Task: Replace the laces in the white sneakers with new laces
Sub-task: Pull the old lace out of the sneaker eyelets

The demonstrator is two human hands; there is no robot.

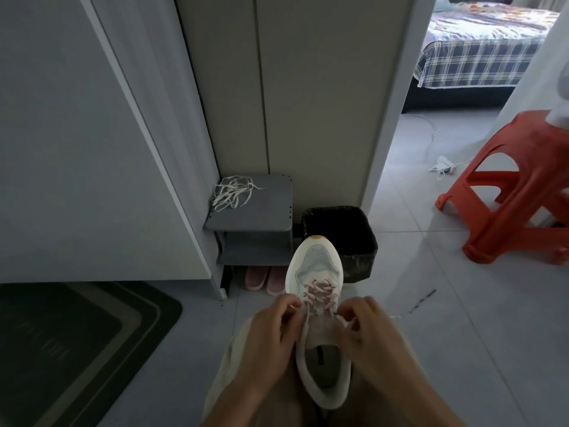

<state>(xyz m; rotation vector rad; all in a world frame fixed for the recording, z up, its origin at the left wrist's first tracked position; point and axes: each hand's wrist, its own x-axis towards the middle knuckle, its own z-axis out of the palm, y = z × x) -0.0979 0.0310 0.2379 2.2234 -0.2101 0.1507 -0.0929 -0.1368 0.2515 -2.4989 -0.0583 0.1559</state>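
mat [77, 337]: dark, soft-looking, with pale curved bands, flat on the floor at far left.
old laces [232, 192]: white flat laces in a loose tangle on the top left of the rack, well apart from both hands.
rack [261, 211]: small grey two-tier shelf, flat matte boards, against the wall.
slippers [265, 278]: pink pair, smooth rounded toes, on the floor under the rack.
left hand [268, 337]: fingers curled in tight, tips pinched at the left edge of the shoe's lace area; it appears to grip the new lace, but the exact strand is hidden by the fingers.
shoe [315, 272]: white sneaker, mesh toe panel, padded collar, small tan patch at the toe tip; lies between the two hands on the person's lap, toe pointing away, opening toward the camera.
new lace [317, 292]: pale pink, flat, criss-crossed through the lower eyelets; one strand runs down from the left-hand fingers toward the tongue.
bin [338, 241]: square, lined with a dark crinkled bag, on the floor just behind the shoe's toe.
right hand [366, 334]: fingers curled, thumb and forefinger closed on the right side of the lace rows, touching the upper; whether it holds a lace end, cannot tell.
floor [431, 303]: glossy pale tiles.
stool [517, 186]: red moulded plastic, far right, well apart from the shoe.
bed [480, 50]: checked cover, through the doorway at top right.
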